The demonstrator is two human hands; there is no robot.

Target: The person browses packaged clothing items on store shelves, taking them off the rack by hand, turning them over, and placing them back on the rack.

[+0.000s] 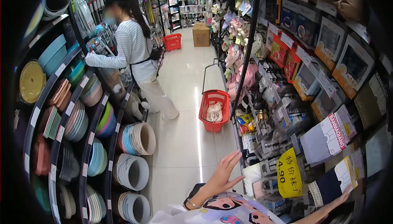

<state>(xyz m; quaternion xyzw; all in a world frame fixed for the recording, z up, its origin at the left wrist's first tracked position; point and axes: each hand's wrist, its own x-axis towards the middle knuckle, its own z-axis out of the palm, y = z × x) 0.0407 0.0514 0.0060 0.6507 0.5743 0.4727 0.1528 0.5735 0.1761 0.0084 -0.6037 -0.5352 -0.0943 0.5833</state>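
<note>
My left hand (224, 173) is raised over the aisle floor, fingers stretched and apart, holding nothing. A bracelet circles its wrist. At the right shelf, my right hand (340, 198) grips the lower edge of a pack of navy socks (325, 190) with a white and yellow card. Above it hangs a pack of light grey socks (319, 144) with a red-lettered label. A yellow price sign (289, 175) stands just left of the navy pack.
A red basket (214, 124) with pale shoes (214, 112) stands on the floor ahead. Another person (137, 47) is at the left shelf, near a second red basket (172, 42). Buckets (148, 138) line the left; a cardboard box (201, 34) sits farther back.
</note>
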